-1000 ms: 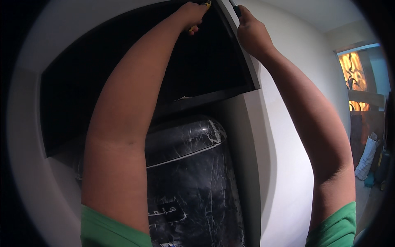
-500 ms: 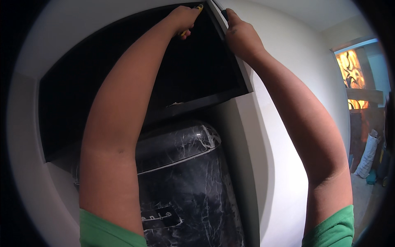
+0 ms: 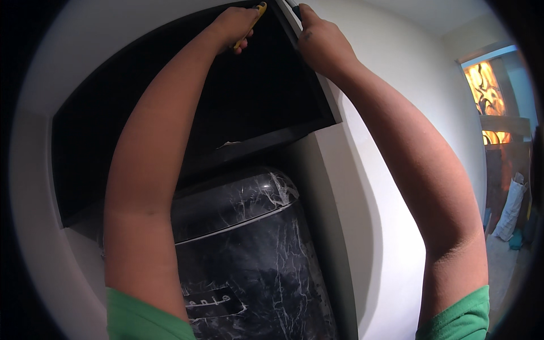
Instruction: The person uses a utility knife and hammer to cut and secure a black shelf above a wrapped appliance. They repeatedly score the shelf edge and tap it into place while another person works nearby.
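Both my arms reach up to the top corner of a black-lined wall recess (image 3: 255,85). My left hand (image 3: 235,25) is closed around a slim yellow tool (image 3: 259,12), whose exact kind I cannot make out. It is in front of the dark interior, near the right-hand frame. My right hand (image 3: 326,45) grips a dark-handled tool (image 3: 297,9) with a pale, thin part running up from it. That hand is at the recess's right edge, against the pale wall; the tool's far end leaves the picture.
Below the recess stands a black refrigerator (image 3: 243,255) wrapped in crinkled clear plastic. A pale wall edge (image 3: 334,164) runs down along its right. A torn light patch (image 3: 229,144) marks the recess's lower ledge. At far right, a doorway shows a glowing orange patterned panel (image 3: 484,85) and a white roll (image 3: 510,207).
Both hands sit slightly further left in the picture, and the whole scene has shifted a little with the view. The yellow tool shows more. Each hand keeps its grip.
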The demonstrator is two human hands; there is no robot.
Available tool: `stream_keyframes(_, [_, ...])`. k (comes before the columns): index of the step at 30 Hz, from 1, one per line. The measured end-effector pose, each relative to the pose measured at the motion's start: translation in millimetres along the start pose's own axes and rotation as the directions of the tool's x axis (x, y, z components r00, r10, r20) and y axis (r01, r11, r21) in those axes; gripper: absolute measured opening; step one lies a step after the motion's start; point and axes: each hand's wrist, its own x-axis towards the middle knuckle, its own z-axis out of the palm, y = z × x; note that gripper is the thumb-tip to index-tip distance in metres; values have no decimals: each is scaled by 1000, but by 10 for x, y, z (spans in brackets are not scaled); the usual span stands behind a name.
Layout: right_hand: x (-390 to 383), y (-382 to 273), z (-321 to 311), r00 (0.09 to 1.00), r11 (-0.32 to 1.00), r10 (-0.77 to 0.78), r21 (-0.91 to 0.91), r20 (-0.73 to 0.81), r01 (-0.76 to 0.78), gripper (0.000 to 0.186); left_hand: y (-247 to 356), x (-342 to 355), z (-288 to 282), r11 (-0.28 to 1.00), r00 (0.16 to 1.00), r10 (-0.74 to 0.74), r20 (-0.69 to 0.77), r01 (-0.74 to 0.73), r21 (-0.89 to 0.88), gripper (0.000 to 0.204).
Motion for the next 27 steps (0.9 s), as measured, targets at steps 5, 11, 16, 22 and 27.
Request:
stream_keyframes(5, [12,25,36,999,1000,-6,5,-43,7,52,-12,17,56,999,1000,13,-18,-14,-43,40])
stream_keyframes(11, [-18,-29,-32,1000,1000,24,12,-7,-24,49,-65,16,72,998,999,37,-23,-39,-54,38])
stream_keyframes(16, [-10,-113,-153,994,996,85,4,68,-85,51,-46,-14,77,997,999,50,-22,-51,-50,38])
stream_keyframes(22, [-17,-137,-145,994,996,88,-5,59,-88,52,28,19,46,1000,1000,-18,-22,18,-2,37])
stream_keyframes(27, [3,-133,-140,992,994,112,-13,60,-111,54,110,18,40,999,999,-17,-27,19,48,37])
